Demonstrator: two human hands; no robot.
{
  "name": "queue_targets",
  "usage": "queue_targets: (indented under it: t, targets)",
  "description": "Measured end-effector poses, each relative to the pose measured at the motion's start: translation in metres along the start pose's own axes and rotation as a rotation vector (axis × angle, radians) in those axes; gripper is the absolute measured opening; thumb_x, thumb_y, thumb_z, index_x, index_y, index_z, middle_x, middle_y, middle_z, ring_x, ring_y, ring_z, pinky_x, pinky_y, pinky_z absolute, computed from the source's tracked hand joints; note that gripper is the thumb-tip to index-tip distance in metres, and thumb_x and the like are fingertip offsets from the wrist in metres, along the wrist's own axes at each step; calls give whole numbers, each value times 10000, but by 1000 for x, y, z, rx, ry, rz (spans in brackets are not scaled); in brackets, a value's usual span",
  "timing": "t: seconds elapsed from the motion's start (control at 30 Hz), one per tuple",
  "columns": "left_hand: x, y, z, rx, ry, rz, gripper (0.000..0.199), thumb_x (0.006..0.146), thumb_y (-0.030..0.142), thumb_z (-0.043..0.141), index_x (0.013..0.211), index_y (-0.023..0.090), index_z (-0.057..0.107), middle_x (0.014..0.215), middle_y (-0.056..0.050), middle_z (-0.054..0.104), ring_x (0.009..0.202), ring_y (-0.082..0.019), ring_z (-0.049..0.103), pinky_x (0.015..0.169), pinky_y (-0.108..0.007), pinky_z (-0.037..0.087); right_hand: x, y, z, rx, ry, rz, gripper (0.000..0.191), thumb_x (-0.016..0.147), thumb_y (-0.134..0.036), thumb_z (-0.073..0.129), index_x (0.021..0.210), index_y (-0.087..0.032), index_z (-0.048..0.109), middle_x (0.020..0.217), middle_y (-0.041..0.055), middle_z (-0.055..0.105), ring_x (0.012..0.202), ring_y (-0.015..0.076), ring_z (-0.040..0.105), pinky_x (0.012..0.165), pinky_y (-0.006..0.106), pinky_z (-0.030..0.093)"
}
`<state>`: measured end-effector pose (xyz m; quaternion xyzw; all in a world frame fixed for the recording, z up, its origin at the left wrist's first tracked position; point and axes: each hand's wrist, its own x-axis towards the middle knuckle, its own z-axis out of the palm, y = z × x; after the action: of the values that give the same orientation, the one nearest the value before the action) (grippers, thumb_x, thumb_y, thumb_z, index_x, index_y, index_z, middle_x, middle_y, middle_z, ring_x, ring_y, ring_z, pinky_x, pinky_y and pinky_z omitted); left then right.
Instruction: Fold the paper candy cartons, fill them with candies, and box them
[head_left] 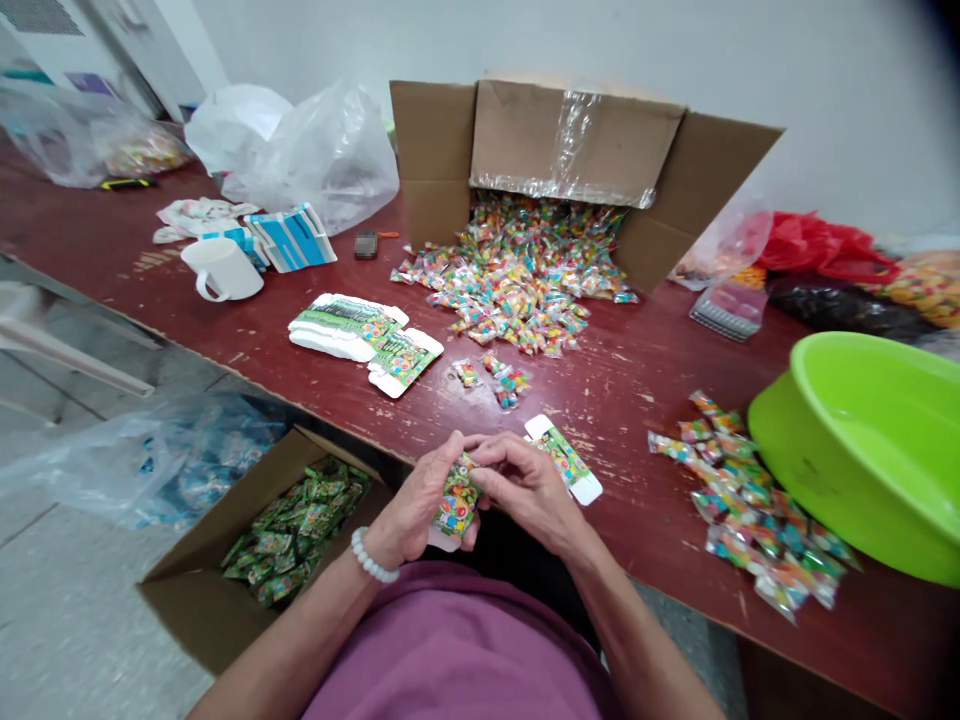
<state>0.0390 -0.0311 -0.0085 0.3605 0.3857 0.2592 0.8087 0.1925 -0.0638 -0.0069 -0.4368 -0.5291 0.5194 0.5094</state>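
Note:
Both hands meet at the table's near edge around one small green printed box (pixel 457 500). My left hand (pixel 416 505), with a white bead bracelet on the wrist, cups the box from the left. My right hand (pixel 525 490) pinches its top end with the fingertips. Just right of my right hand a flat unfolded box (pixel 564 457) lies on the red table (pixel 637 370). A few small candy packets (pixel 501 380) lie a little beyond the hands.
A tipped cardboard carton (pixel 555 150) spills a pile of colourful candy packets (pixel 517 275). Flat box blanks (pixel 360 335) lie left; more packets (pixel 750 500) sit by a green basin (pixel 862 450). A floor carton (pixel 225 590) holds filled green boxes. A white mug (pixel 221 268) stands far left.

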Motion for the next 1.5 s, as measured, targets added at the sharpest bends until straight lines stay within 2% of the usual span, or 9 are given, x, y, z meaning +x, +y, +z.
queue_targets:
  t: [0.27, 0.4, 0.5, 0.63, 0.77, 0.93, 1.17, 1.37, 1.5]
  targets:
    - [7, 0, -10, -83, 87, 61, 498, 844, 418, 694, 1273, 243, 511, 842, -18, 703, 616, -157, 678, 565, -271, 568, 30, 20, -18, -496, 91, -143, 195, 950, -325, 550, 889, -217, 700, 895, 49, 688, 856, 198, 637, 807, 323, 488]
    - [11, 12, -23, -49, 131, 177, 480, 749, 312, 805, 1149, 193, 567, 1045, -80, 717, 813, -171, 679, 714, -285, 568, 78, 34, -63, -674, 474, -56, 330, 852, -363, 638, 1113, -167, 684, 1130, 125, 663, 994, 263, 619, 917, 402, 461]
    - [14, 20, -32, 63, 235, 227, 514, 647, 275, 866, 1067, 169, 589, 962, -50, 704, 773, -164, 651, 694, -280, 554, 107, 47, -86, -559, 587, 120, 404, 688, -316, 765, 1061, -173, 706, 1051, 103, 697, 1060, 298, 609, 982, 450, 430]
    - [17, 24, -45, 236, 344, 293, 554, 608, 238, 869, 1098, 176, 619, 839, 18, 658, 729, -137, 622, 686, -250, 534, 121, 57, -94, -373, 588, 201, 360, 613, -323, 793, 923, -163, 706, 719, 19, 677, 753, 234, 658, 745, 386, 533]
    - [18, 27, -59, 218, 338, 277, 472, 654, 287, 850, 1069, 163, 662, 815, 13, 668, 688, -119, 626, 640, -222, 531, 107, 45, -90, -152, 595, 215, 407, 622, -425, 789, 912, -161, 681, 691, 11, 681, 577, 160, 626, 542, 297, 522]
    - [17, 29, -62, -15, 413, 259, 441, 584, 250, 898, 908, 167, 610, 791, -4, 689, 680, -166, 671, 548, -269, 577, 66, 17, -60, 122, 551, 148, 423, 580, -401, 867, 897, -175, 703, 775, 23, 720, 630, 142, 647, 532, 249, 502]
    - [7, 11, -40, -182, 190, 119, 414, 590, 138, 891, 873, 167, 591, 850, -22, 707, 741, -170, 687, 664, -305, 593, 29, 10, -6, -45, 627, -81, 256, 715, -310, 806, 907, -182, 695, 797, 12, 718, 690, 147, 643, 669, 287, 530]
    - [4, -7, -30, -18, -140, 48, 489, 689, 171, 844, 1140, 136, 659, 1008, -75, 698, 810, -149, 644, 732, -246, 517, 20, 1, -9, -475, 418, -226, 67, 828, -250, 714, 879, -209, 725, 821, 15, 732, 688, 155, 639, 669, 283, 498]
    - [4, 0, -24, 75, -168, 141, 406, 771, 207, 780, 1149, 152, 643, 998, -50, 668, 842, -136, 609, 750, -221, 491, 14, -7, -17, -537, 290, -236, 68, 862, -243, 685, 904, -226, 736, 856, 15, 743, 765, 177, 664, 736, 303, 489]
